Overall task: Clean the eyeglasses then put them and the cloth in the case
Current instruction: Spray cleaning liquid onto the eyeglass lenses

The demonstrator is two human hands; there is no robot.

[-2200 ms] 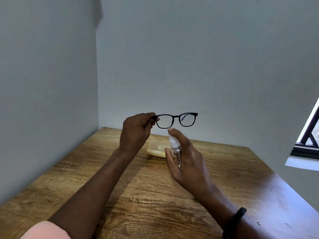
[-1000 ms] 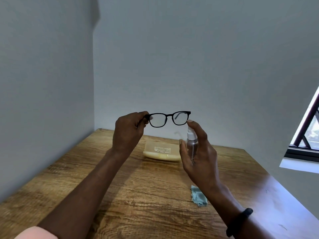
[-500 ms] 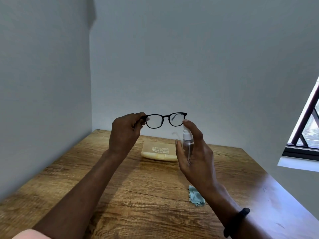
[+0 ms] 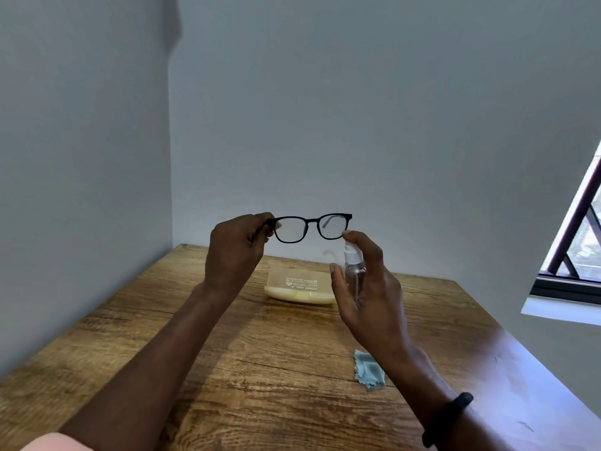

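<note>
My left hand [image 4: 235, 252] pinches the left end of the black-framed eyeglasses [image 4: 309, 226] and holds them up above the table, lenses facing me. My right hand [image 4: 370, 288] grips a small clear spray bottle [image 4: 353, 265] with a white nozzle, just below the right lens, index finger on top of the nozzle. The pale yellow glasses case [image 4: 300, 289] lies shut on the table behind my hands. A small light-blue cloth [image 4: 369, 369] lies crumpled on the table, partly hidden by my right forearm.
The wooden table [image 4: 260, 369] stands in a corner, with grey walls to the left and behind. A window [image 4: 582, 242] with a dark frame is at the right. A black band sits on my right wrist [image 4: 448, 418].
My right hand with the spray bottle has moved from under the left lens to under the right lens. The view shifted, and the blue cloth came into sight.
</note>
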